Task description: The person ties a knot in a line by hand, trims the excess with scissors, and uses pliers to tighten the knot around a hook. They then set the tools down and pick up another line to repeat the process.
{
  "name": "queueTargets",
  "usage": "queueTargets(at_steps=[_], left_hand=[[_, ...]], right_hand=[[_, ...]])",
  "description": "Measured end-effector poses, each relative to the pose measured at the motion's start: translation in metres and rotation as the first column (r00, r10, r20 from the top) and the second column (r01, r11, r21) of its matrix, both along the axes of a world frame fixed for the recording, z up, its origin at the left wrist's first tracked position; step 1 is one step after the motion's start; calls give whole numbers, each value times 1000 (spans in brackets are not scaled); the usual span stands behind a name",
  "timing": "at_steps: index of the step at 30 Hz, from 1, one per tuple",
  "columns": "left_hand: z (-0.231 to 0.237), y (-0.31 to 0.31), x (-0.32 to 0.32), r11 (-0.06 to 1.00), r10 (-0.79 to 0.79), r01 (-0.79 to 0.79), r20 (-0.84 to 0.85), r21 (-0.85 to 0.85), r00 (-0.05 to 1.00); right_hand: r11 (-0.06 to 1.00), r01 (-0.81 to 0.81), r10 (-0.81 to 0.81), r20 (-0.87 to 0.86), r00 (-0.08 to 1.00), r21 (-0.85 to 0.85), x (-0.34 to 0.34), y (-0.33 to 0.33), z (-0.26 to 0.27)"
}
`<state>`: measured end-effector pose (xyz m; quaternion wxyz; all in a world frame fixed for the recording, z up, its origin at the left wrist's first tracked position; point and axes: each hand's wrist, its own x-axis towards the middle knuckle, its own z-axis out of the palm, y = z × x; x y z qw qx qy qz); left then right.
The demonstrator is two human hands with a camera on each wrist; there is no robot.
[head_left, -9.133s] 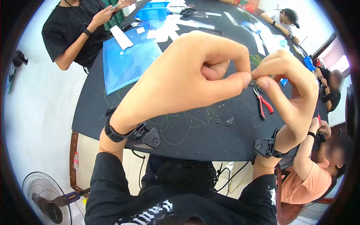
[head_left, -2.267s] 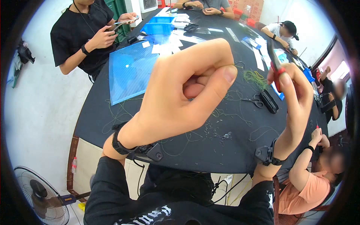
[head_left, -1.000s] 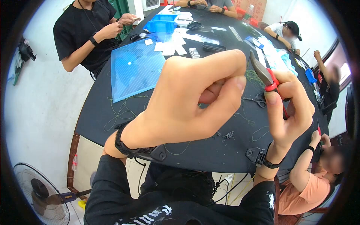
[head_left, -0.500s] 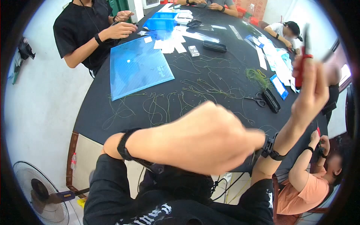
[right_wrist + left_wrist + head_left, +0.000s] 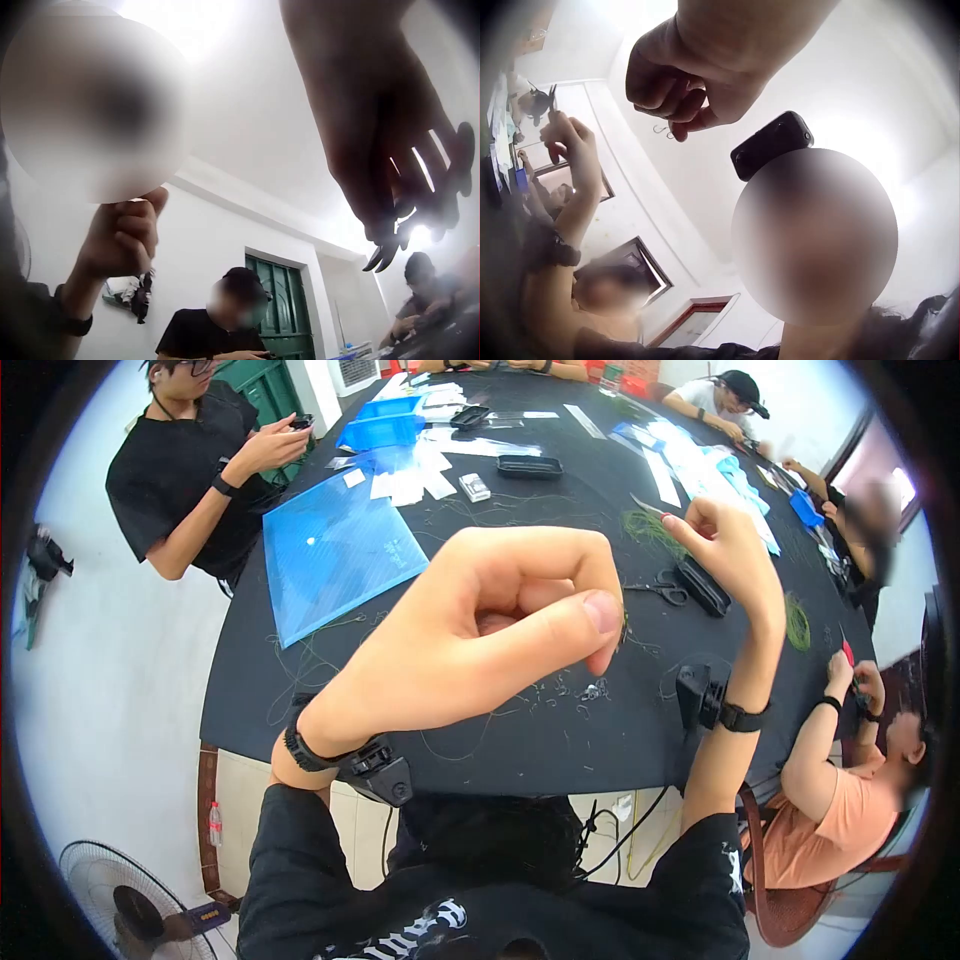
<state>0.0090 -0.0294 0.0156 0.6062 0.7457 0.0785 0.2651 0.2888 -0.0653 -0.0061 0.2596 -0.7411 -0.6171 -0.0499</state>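
The left hand (image 5: 500,630) is raised over the black table, thumb and index finger pinched together. In the left wrist view a thin curved piece, like a small hook (image 5: 660,132), sticks out at the fingertips of the left hand (image 5: 697,79). To its right, the right hand (image 5: 735,555) grips pliers (image 5: 648,507), their tips pointing left; the palm hides their handles. The right wrist view shows the plier tips (image 5: 384,255) slightly apart below the right hand (image 5: 382,127). The two hands are apart.
On the table (image 5: 450,765) lie green line (image 5: 652,532), scissors (image 5: 668,592), a black case (image 5: 705,588), small metal bits (image 5: 594,690), a blue folder (image 5: 340,555) and papers. Several people sit or stand around it. A fan (image 5: 135,910) stands at lower left.
Since half a second ago the left hand has risen and turned so its pinch shows. The right hand has moved left, and the pliers have tipped from upright to pointing left. The head view has shifted.
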Motion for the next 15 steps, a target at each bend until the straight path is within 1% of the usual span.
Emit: queueTargets(at_steps=[1, 3, 5, 6, 7, 10, 11, 13, 15], left_hand=[[2, -1, -2, 1000, -10, 10, -7, -4, 1000], [5, -4, -6, 1000, -25, 25, -8, 4, 1000], [3, -4, -9, 999, -37, 37, 5, 32, 999], [2, -4, -8, 998, -40, 40, 17, 42, 999], [1, -3, -8, 998, -44, 43, 28, 52, 999], [1, -6, -7, 997, -49, 46, 48, 64, 998], [1, -6, -8, 997, -48, 45, 42, 69, 998], [0, -6, -7, 996, -70, 66, 79, 61, 994], [-7, -4, -4, 994, -106, 101, 141, 42, 984]], right_hand=[[999, 29, -30, -11, 999, -32, 5, 0, -5], [997, 17, -11, 71, 997, -78, 17, -5, -22], [990, -28, 36, 56, 998, -136, 28, -14, -44], [980, -50, 56, 28, 998, -193, 30, -19, -52], [958, -113, 123, 21, 992, -265, 34, -22, -61], [944, -190, 181, -61, 982, -270, 40, -37, -93], [944, -233, 219, -84, 972, -232, 46, -39, -104], [943, -267, 239, -156, 958, -197, 50, -43, -114], [943, -254, 246, -64, 967, -215, 56, -46, -116]])
